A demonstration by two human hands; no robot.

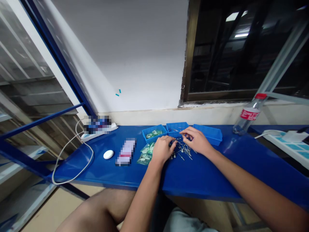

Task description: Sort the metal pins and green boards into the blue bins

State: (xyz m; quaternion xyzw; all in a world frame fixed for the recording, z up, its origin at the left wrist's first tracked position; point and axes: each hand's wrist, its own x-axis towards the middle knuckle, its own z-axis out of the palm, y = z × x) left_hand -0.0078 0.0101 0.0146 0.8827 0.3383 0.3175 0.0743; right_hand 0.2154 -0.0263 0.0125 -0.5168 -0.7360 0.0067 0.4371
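On the blue table lies a loose pile of thin metal pins that look like blind rivets [185, 152]. My left hand [163, 149] is at the pile's left side, its fingers curled down and closed; whatever they hold is hidden. Over the pile's far side, my right hand [196, 140] has thumb and fingers drawn together in a pinch, and what is between them is too small to make out. Behind the hands, a blue middle bin [177, 125] contains some of the same pins. A left blue bin [154, 133] holds green-tinted packets, and similar plastic packets [144, 158] lie beside my left hand.
A right blue bin [210, 134] stands behind my right wrist. A plastic bottle [248, 115] and a power strip [287, 141] are to the right. Leftward are a blurred-out flat item [126, 151], a white round object [108, 154], another power strip [99, 132] and a looped cable [91, 158].
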